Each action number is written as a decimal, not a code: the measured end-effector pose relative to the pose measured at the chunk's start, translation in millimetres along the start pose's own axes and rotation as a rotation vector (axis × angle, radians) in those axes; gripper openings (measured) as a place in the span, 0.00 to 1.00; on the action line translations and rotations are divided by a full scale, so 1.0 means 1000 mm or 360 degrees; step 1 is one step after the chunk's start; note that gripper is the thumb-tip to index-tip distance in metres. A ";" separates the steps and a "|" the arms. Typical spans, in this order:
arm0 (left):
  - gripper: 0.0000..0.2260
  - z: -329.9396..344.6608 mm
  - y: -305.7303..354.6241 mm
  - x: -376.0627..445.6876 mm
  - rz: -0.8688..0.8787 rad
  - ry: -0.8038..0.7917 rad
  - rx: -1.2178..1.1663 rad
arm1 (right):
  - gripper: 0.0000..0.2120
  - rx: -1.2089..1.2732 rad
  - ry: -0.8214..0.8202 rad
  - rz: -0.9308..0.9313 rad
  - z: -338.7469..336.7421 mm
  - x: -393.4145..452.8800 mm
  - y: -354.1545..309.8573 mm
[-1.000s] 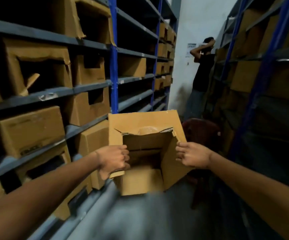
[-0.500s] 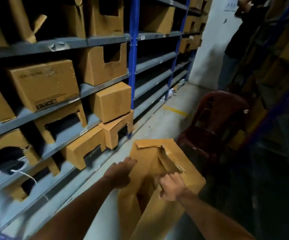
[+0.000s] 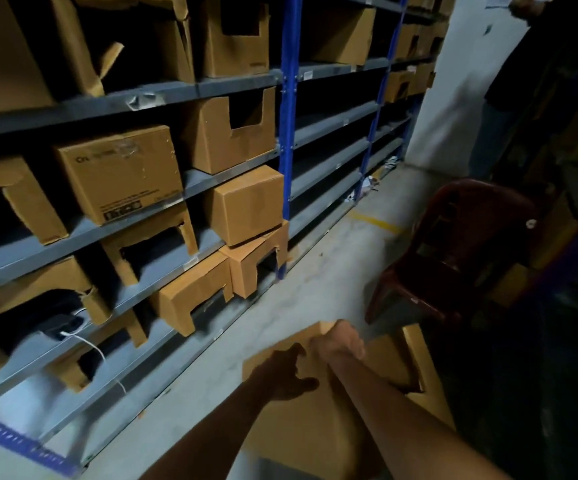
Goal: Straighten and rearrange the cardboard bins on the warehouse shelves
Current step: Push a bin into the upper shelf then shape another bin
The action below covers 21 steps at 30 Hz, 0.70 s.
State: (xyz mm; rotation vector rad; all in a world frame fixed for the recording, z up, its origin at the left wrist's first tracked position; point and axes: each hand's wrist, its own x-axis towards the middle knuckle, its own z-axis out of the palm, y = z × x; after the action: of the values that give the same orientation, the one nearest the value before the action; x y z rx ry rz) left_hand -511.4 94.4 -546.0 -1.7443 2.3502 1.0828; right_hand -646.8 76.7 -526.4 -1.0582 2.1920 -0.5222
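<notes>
Low in the aisle I hold a flattened-looking cardboard bin [image 3: 301, 431] over the concrete floor. My right hand [image 3: 339, 342] grips its upper edge. Just below that, my left hand [image 3: 285, 375] holds the bin's face, thumb spread and fingers curled. On the left, grey shelves with blue uprights [image 3: 289, 133] carry more bins: a closed printed box [image 3: 121, 171], a cut-out bin [image 3: 232, 133] and a plain box [image 3: 246, 202]. On the lowest level two cut-out bins [image 3: 256, 261] [image 3: 190, 296] sit tilted and overhang the shelf edge.
A dark red plastic chair [image 3: 453, 254] stands in the aisle just right of the held bin. Another person [image 3: 523, 81] stands at the far end by the white wall. Dark shelving lines the right side. A white cable [image 3: 90, 344] hangs from a low bin.
The bin has come down from chest height, open side facing me, to low by the floor. My right hand moved to its upper edge and my view tilted down toward the lower shelves.
</notes>
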 end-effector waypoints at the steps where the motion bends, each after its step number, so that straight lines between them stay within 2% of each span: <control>1: 0.35 0.001 0.008 0.001 0.0012 0.0001 -0.0057 | 0.19 0.0090 0.0029 0.0048 -0.003 0.002 -0.004; 5: 0.45 0.005 0.043 0.005 -0.0093 0.0160 -0.0132 | 0.19 0.0374 0.0131 0.0200 -0.018 0.006 -0.022; 9: 0.31 -0.017 0.068 -0.002 -0.0235 0.0306 0.0014 | 0.21 0.0751 0.0035 0.0194 -0.016 0.006 -0.040; 11: 0.28 -0.029 0.056 0.000 -0.0318 0.0458 0.0084 | 0.22 0.0891 -0.0069 0.0129 -0.014 0.004 -0.050; 14: 0.21 -0.045 0.026 0.004 -0.0299 0.0648 0.0142 | 0.14 0.1047 -0.0430 -0.0081 -0.019 -0.004 -0.064; 16: 0.19 -0.056 0.015 0.004 -0.0304 0.0807 0.0145 | 0.13 0.0793 -0.0506 -0.0376 -0.031 -0.011 -0.065; 17: 0.19 -0.061 0.012 0.003 -0.0310 0.0873 0.0137 | 0.17 0.0479 -0.0451 -0.0553 -0.038 -0.013 -0.063; 19: 0.20 -0.067 0.009 0.002 -0.0323 0.0971 0.0081 | 0.26 -0.0403 -0.0236 -0.0837 -0.049 -0.016 -0.055; 21: 0.20 -0.069 0.006 0.001 -0.0385 0.1016 0.0001 | 0.27 -0.0982 -0.0040 -0.0900 -0.056 -0.018 -0.042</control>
State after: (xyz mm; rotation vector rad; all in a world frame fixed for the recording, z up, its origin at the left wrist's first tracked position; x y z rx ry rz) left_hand -490.8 57.6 -490.7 -2.5898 2.3117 0.5382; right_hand -654.0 70.5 -454.9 -2.0227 2.0577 -0.0427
